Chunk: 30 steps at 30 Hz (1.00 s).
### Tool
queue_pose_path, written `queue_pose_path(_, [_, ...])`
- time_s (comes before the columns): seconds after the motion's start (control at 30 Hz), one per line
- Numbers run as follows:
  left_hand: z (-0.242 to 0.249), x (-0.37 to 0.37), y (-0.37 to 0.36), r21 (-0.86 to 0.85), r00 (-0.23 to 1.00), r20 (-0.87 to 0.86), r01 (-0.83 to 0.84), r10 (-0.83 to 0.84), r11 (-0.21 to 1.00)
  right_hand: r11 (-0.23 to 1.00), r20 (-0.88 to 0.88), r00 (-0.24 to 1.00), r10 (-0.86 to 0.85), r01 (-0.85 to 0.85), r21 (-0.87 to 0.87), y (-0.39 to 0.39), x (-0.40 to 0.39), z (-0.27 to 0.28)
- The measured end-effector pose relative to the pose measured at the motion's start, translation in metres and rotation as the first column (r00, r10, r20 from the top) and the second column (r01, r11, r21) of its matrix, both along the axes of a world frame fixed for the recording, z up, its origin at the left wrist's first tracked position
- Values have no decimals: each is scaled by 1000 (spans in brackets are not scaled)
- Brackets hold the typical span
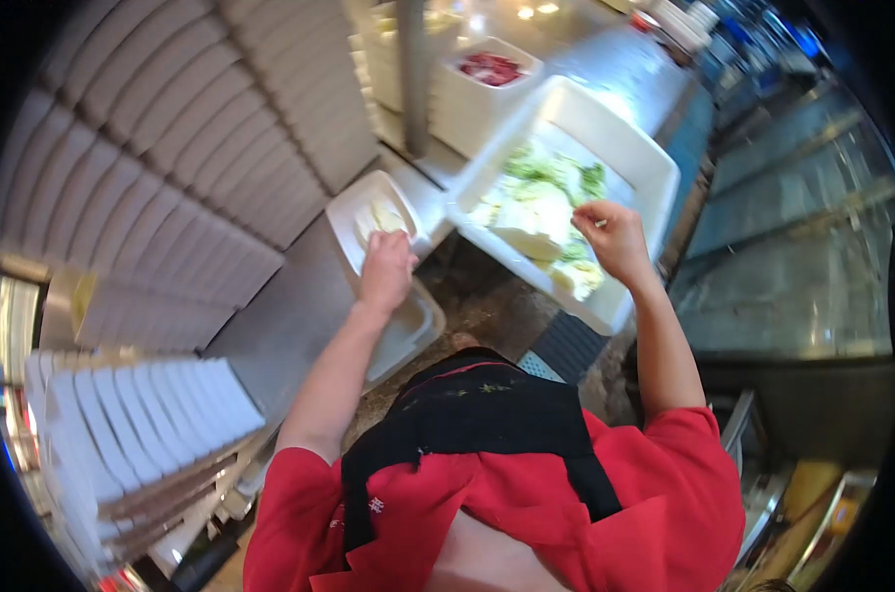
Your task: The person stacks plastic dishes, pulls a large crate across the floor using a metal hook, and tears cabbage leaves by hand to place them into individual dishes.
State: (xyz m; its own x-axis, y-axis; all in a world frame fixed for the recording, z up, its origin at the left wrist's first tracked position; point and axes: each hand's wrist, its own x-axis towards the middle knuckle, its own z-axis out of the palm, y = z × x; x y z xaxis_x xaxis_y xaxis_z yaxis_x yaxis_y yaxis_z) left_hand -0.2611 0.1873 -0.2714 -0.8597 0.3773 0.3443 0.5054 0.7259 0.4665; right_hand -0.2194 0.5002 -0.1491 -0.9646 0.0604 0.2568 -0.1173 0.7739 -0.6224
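My left hand reaches into a small white tray on the metal counter. Its fingers point down and are drawn together at the near end of a pale, leaf-like piece; the fingertips are partly hidden. A larger white tub to the right holds pale green and yellow leaves of napa cabbage. Over the tub's right part, my right hand has its fingers curled into a pinch above the leaves. Whatever may be between those fingertips is too small to make out.
Tall stacks of white containers line the left side, with more stacked at lower left. Behind the trays stand a metal post and a white container of red pieces. A glass-fronted cabinet is at right.
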Motion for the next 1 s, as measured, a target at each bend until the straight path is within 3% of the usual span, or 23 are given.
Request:
queue_pose_path(0.13, [-4, -39, 36, -119, 998, 52, 31, -25, 992, 990, 192, 972, -138, 130, 54, 46, 1, -1])
queue_pose_path(0.2, [11, -42, 38, -184, 995, 98, 41, -23, 982, 999, 125, 992, -9, 3, 47, 48, -2, -17])
queue_pose_path(0.27, [38, -24, 28, -72, 966, -231, -135, 115, 988, 987, 187, 975, 124, -140, 79, 39, -6, -19])
queue_pose_path(0.33, [57, -6, -3, 19, 969, -153, -194, 194, 981, 940, 320, 930, 182, -261, 222, 45, -11, -29])
queue_pose_path(0.37, [65, 5, -19, 22, 963, -96, -250, 251, 968, 944, 338, 924, 178, -257, 206, 47, -12, -30])
queue_pose_path(0.43, [66, 31, -43, 12, 950, -33, -309, 310, 951, 750, 773, 630, 72, -545, 375, 47, -15, -24])
queue_pose_path(0.5, [62, 54, -60, 29, 913, 117, -397, 392, 917, 736, 750, 647, 140, -575, 358, 38, 0, -37])
queue_pose_path(0.6, [56, 76, -52, 113, 898, 252, -398, 362, 910, 674, 662, 699, 271, -629, 388, 41, -1, -72])
queue_pose_path(0.67, [62, 80, -34, 136, 916, 231, -364, 328, 921, 653, 742, 572, 351, -717, 244, 46, -14, -77])
queue_pose_path(0.73, [75, 78, -12, 241, 966, 198, -214, 168, 947, 702, 755, 579, 308, -674, 231, 49, -17, -68])
queue_pose_path(0.77, [82, 76, -1, 248, 967, 188, -218, 174, 944, 772, 721, 622, 305, -605, 195, 54, -16, -61])
queue_pose_path(0.83, [93, 74, 21, 333, 980, 200, -73, 5, 940, 888, 685, 672, 283, -454, 79, 62, -16, -38])
queue_pose_path(0.87, [96, 73, 32, 340, 981, 195, -75, 8, 937, 936, 644, 703, 301, -346, -60, 67, -14, -22])
queue_pose_path(0.93, [102, 71, 57, 478, 933, 311, 13, -183, 878, 888, 538, 719, 439, -254, -385, 76, -18, -5])
queue_pose_path(0.97, [106, 70, 70, 523, 908, 337, 40, -250, 851, 886, 530, 721, 446, -271, -377, 68, -19, 11])
queue_pose_path(1.0, [111, 70, 83, 564, 879, 359, 63, -313, 824, 819, 409, 757, 509, -279, -502, 52, -15, 28])
